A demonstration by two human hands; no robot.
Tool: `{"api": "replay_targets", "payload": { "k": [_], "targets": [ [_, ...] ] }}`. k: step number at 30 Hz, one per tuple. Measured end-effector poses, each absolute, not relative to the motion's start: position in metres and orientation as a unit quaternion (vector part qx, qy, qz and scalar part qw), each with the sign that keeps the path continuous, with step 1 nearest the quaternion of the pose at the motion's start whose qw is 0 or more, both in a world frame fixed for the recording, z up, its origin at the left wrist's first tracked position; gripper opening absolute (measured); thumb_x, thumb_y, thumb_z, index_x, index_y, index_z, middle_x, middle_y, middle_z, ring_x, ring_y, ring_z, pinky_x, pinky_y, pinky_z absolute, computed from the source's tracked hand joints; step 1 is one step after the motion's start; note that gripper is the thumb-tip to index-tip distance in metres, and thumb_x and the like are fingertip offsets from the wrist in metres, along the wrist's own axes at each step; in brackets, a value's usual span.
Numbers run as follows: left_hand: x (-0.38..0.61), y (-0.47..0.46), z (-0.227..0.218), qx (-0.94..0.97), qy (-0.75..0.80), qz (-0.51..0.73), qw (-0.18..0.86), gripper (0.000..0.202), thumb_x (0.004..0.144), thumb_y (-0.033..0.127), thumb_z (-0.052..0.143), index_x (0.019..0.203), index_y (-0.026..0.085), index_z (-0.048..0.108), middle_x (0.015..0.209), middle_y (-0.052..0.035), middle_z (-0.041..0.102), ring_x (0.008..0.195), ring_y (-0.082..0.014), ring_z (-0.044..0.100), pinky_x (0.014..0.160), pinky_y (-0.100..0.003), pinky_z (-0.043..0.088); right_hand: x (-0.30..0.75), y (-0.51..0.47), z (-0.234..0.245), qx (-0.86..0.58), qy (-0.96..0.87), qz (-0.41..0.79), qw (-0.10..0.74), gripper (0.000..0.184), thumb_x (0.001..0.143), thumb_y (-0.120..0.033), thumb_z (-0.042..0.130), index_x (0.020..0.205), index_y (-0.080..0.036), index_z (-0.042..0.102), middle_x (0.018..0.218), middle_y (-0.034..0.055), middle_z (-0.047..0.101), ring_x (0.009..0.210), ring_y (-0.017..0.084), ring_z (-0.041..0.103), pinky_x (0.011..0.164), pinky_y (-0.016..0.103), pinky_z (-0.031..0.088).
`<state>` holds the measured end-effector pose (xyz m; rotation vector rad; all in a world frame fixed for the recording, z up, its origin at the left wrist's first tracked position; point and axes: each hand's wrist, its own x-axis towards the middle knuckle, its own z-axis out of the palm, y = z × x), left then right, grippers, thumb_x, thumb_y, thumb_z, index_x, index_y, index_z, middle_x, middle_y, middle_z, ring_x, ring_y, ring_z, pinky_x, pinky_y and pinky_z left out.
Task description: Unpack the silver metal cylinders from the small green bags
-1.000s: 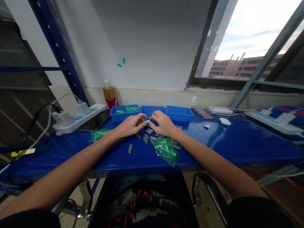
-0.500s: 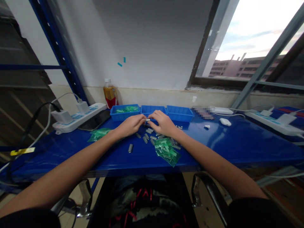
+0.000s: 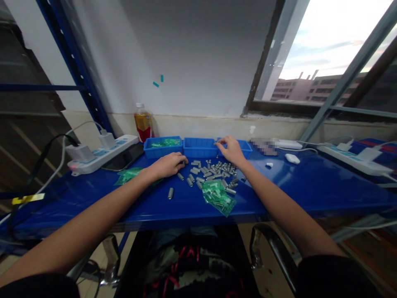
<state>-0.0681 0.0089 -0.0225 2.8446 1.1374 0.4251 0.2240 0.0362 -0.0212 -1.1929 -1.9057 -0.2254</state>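
Several small grey metal cylinders [image 3: 214, 170] lie scattered on the blue table [image 3: 310, 186]. My left hand [image 3: 167, 164] rests on the table at the left edge of the pile, fingers curled, fingertips by one cylinder. My right hand [image 3: 230, 150] reaches over the rim between the middle blue tray [image 3: 199, 147] and the right blue tray [image 3: 246, 145], fingers pinched; what they hold is too small to see. A green plastic bag [image 3: 218, 198] of parts lies near the table's front edge.
A left blue tray [image 3: 163, 147] holds green bags. A drink bottle [image 3: 143, 122] stands behind it. A power strip with chargers [image 3: 99, 154] and a dark phone [image 3: 124, 158] lie at left, another green bag [image 3: 128, 175] nearby. White earbud case [image 3: 292, 158] and a second strip [image 3: 353, 159] at right.
My right hand left the left hand and moved back and right to the blue trays, uncovering the pile of cylinders. My left hand stayed and lowered onto the table.
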Motion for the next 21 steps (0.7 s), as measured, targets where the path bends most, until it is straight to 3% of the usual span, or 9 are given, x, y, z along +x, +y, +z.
{"api": "replay_targets", "payload": {
  "k": [6,14,21],
  "targets": [
    [-0.069,0.005,-0.014,0.913,0.395,0.097,0.027,0.034,0.086,0.043,0.050,0.107,0.020,0.064,0.099,-0.0065,0.061,0.086,-0.0187,0.060,0.077,-0.026,0.044,0.221,0.044,-0.023,-0.505,-0.759,-0.080,0.403,0.019,0.084,-0.027,0.054,0.084,-0.014,0.067,0.085,0.0097,0.064,0.084,0.021,0.057,0.082,0.034,0.043],
    [-0.072,0.009,-0.014,0.924,0.366,0.094,0.052,0.024,0.086,0.032,0.048,0.100,0.020,0.064,0.096,-0.0058,0.062,0.084,-0.0170,0.059,0.076,-0.025,0.043,0.216,0.053,-0.019,-0.515,-0.788,-0.091,0.325,0.019,0.082,-0.029,0.055,0.082,-0.016,0.069,0.087,0.0099,0.062,0.091,0.024,0.056,0.088,0.037,0.042],
    [-0.070,0.005,-0.013,0.917,0.380,0.110,0.055,0.020,0.084,0.031,0.049,0.092,0.017,0.061,0.092,-0.0064,0.061,0.081,-0.0177,0.057,0.073,-0.027,0.043,0.216,0.053,-0.014,-0.542,-0.777,-0.068,0.314,0.019,0.080,-0.028,0.057,0.081,-0.015,0.071,0.084,0.0101,0.063,0.088,0.024,0.057,0.086,0.036,0.043]
  ]
}}
